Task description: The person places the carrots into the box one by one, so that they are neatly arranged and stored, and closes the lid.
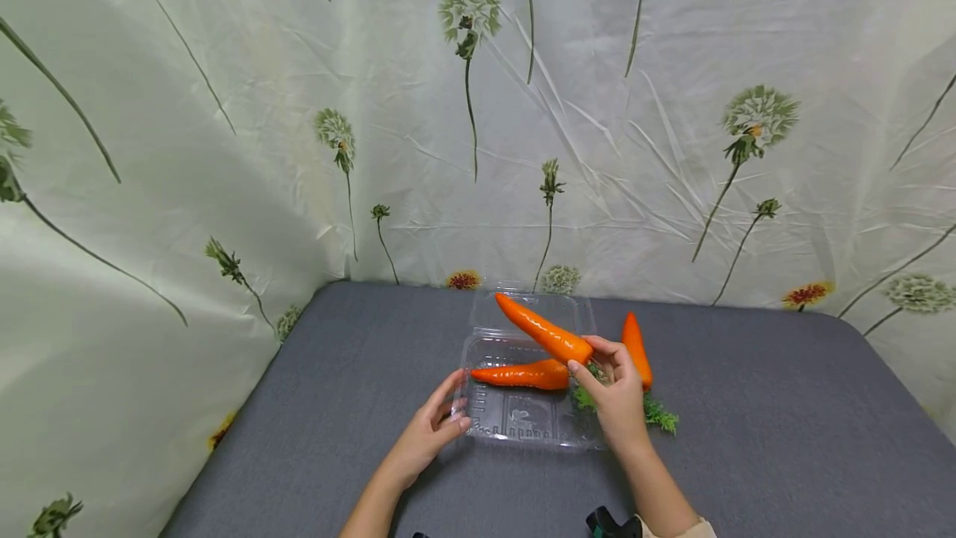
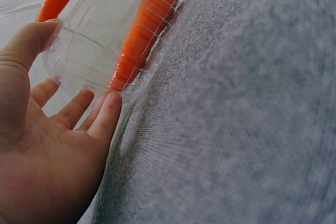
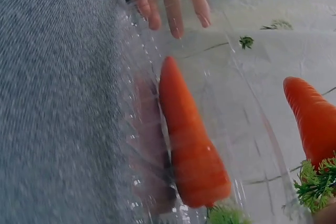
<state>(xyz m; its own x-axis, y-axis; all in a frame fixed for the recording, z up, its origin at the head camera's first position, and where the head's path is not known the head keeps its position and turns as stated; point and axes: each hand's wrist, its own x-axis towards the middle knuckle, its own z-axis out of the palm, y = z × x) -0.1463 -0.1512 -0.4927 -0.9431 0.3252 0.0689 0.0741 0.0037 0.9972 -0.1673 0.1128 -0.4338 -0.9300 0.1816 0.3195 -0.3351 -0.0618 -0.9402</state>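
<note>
An orange carrot (image 1: 543, 329) is tilted in the air above a clear plastic box (image 1: 515, 430). My right hand (image 1: 620, 388) pinches its thick end by the green leaves (image 3: 320, 184), thumb opposite the fingers. Inside the box lies a second carrot (image 1: 523, 374), its narrow tip to the left. At the box's left end is my left hand (image 1: 429, 434), fingers (image 2: 102, 119) fairly straight against the outer wall and thumb at the rim. The hinged lid (image 1: 534, 310) is folded back, away from me.
A third carrot (image 1: 636, 351) lies on the grey table (image 1: 747, 438) right of the box, green leaves (image 1: 660, 415) towards me. A flower-print curtain (image 1: 635, 148) hangs behind the table and along its left side. A dark device (image 1: 614, 524) is on the right wrist.
</note>
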